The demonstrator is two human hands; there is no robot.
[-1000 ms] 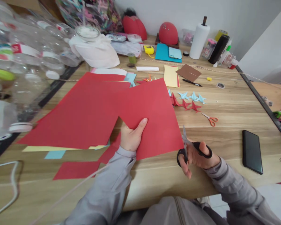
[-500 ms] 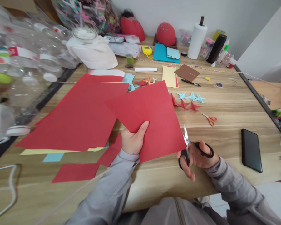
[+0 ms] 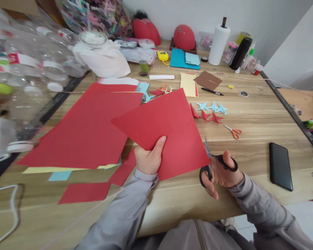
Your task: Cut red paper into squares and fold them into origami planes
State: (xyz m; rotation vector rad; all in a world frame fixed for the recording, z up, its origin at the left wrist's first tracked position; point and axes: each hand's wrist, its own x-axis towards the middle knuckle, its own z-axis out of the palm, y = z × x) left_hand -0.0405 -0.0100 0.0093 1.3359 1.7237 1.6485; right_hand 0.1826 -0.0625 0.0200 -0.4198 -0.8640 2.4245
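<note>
My left hand (image 3: pixel 149 158) pinches the near edge of a cut red paper sheet (image 3: pixel 169 128), thumb on top, holding it tilted above the table. My right hand (image 3: pixel 221 172) grips black-handled scissors (image 3: pixel 211 163) with their blades pointing away, right at the sheet's near right corner. A larger red sheet (image 3: pixel 86 128) lies flat to the left, over yellow and blue paper. Red offcuts (image 3: pixel 85 192) lie near the front edge.
Folded red and blue paper stars (image 3: pixel 210 111), small orange scissors (image 3: pixel 233 131), a pen (image 3: pixel 212 92), yellow paper (image 3: pixel 188 84) and a black phone (image 3: pixel 280 166) lie on the wooden table (image 3: pixel 250 146). Plastic bottles (image 3: pixel 23 69) crowd the left; a paper towel roll (image 3: pixel 219 43) stands at the back.
The red sheet in my left hand has come apart from the large sheet and turned clockwise, lifted slightly. The scissors stay at its right corner.
</note>
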